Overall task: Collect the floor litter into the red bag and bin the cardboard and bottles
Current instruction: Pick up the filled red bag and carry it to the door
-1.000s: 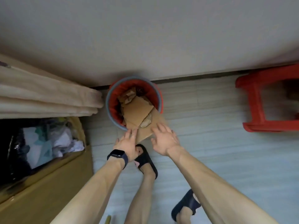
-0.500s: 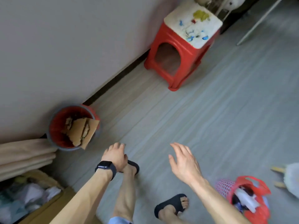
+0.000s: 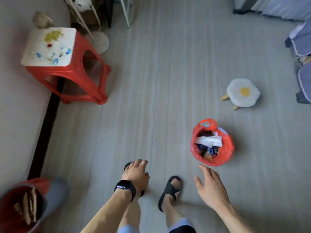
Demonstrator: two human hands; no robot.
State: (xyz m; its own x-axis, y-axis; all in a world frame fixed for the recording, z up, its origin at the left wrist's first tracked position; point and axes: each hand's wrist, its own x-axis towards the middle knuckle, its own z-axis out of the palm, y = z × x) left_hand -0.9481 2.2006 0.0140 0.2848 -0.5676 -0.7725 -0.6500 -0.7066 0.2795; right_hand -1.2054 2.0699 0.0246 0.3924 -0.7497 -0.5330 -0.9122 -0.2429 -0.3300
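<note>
The red bag [image 3: 225,153] stands open on the floor at the right, full of white and dark wrappers. My right hand [image 3: 211,189] hovers just below and left of it, fingers spread, holding nothing. My left hand [image 3: 137,174], with a black watch on the wrist, hangs over my left foot with loosely curled fingers and nothing in it. The grey bin with a red liner [image 3: 53,195] sits at the bottom left corner by the wall, and cardboard [image 3: 30,206] stands on edge inside it.
A red plastic stool [image 3: 94,76] with a white embroidered top stands against the left wall. A small egg-shaped stool [image 3: 242,95] sits at the right. Blue bedding [image 3: 301,41] lies at the far right edge. My feet wear black slippers [image 3: 170,190].
My view has swung right, away from the bin toward the open floor and the red bag. Both hands left the cardboard in the bin and now hang free.
</note>
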